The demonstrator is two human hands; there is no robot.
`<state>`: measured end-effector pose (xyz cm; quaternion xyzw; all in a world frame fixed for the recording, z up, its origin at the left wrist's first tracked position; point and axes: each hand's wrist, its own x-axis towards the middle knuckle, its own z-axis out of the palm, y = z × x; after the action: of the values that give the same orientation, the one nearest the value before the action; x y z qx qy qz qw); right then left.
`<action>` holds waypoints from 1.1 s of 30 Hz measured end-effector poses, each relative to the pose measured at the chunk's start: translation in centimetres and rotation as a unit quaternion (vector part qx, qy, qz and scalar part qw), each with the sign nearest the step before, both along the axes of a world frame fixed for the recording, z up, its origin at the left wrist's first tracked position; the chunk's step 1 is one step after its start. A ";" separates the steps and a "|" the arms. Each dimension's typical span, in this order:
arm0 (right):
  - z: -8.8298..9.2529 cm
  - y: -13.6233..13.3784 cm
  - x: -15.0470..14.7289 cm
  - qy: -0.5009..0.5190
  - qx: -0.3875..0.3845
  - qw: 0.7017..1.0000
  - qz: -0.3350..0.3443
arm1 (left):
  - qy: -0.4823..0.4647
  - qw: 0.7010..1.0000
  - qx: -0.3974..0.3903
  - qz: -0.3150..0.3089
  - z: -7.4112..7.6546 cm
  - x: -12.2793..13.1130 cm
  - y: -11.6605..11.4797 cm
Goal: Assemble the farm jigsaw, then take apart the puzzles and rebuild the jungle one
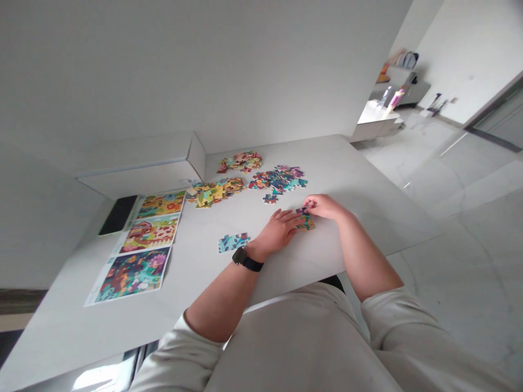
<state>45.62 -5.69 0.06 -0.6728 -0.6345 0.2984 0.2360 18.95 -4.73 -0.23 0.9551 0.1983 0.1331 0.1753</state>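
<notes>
My left hand (279,231) lies flat on the white table (347,163), fingers stretched toward a small joined cluster of puzzle pieces (306,222). A black watch sits on that wrist. My right hand (322,206) pinches a small dark puzzle piece (302,210) at the cluster's upper edge. To the left of my left hand lies another joined bit of teal pieces (233,242). Beyond the hands are three loose heaps of pieces: a blue-pink heap (280,179), a yellow heap (216,191) and a red-yellow heap (241,161).
A sheet with three colourful reference pictures (143,245) lies at the table's left. A black phone (118,214) rests beside it. A white box (151,171) stands at the back. The table's right edge drops to a pale tiled floor.
</notes>
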 end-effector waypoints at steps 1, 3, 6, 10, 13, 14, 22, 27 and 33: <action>0.0 0.0 0.0 -0.005 -0.003 1.000 0.001 | -0.009 1.000 0.002 0.005 0.4 -0.1 0.1; 0.1 0.0 0.0 -0.014 -0.005 1.000 0.008 | -0.040 0.999 0.006 0.016 1.5 -0.6 0.6; 0.3 -0.1 -0.1 -0.030 0.006 0.999 0.011 | -0.125 0.991 -0.001 0.048 3.8 -2.3 2.1; 0.4 -0.1 -0.3 -0.051 0.031 0.998 0.007 | -0.199 0.971 -0.026 0.130 6.2 -6.1 4.1; 0.4 -0.1 -0.5 -0.061 0.043 0.997 -0.002 | -0.179 0.968 -0.044 0.170 6.4 -9.0 4.6; 0.3 -0.1 -0.6 -0.063 0.047 0.997 -0.007 | -0.171 0.968 -0.055 0.178 6.0 -9.8 4.5; 0.0 0.0 -1.7 -0.062 0.090 0.993 -0.044 | -0.134 0.964 -0.083 0.216 1.8 -12.5 3.9; 1.2 0.0 -2.4 -0.030 0.088 0.995 -0.036 | -0.117 0.969 -0.065 0.208 2.0 -12.8 3.6; 4.8 1.4 -1.9 -0.064 0.087 0.994 0.000 | -0.099 0.972 -0.031 0.209 2.7 -13.2 2.9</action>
<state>43.70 -4.27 4.82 -0.6673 -0.6721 0.1984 0.2523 5.78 -1.87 2.49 0.8687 0.3791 0.2545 0.1919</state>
